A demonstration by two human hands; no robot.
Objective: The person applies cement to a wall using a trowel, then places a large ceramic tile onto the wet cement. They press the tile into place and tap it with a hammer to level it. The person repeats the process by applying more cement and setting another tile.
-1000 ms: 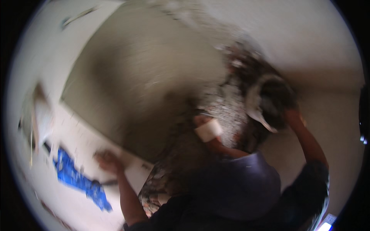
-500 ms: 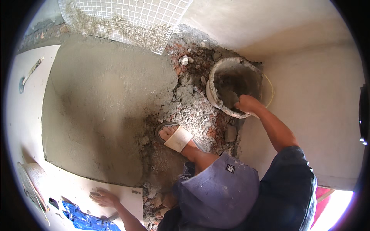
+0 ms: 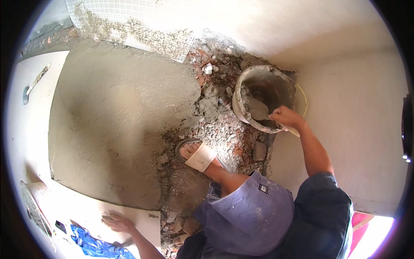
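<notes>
One bucket point(image 3: 264, 98), one trowel point(image 3: 258, 110), your right hand point(image 3: 285, 117) fingers clamped on its handle, blade inside bucket, your left hand point(image 3: 117, 222) flat, fingers spread on one white tile point(image 3: 142, 218)

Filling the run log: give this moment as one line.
right hand: holds trowel in mortar bucket | left hand: flat on white tile | sandalled foot: on rubble

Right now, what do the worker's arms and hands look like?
Both hands are bare, no gloves. The right hand leads to a bare forearm, with a dark blue sleeve from above the elbow. The left hand and its forearm show no sleeve.
</notes>
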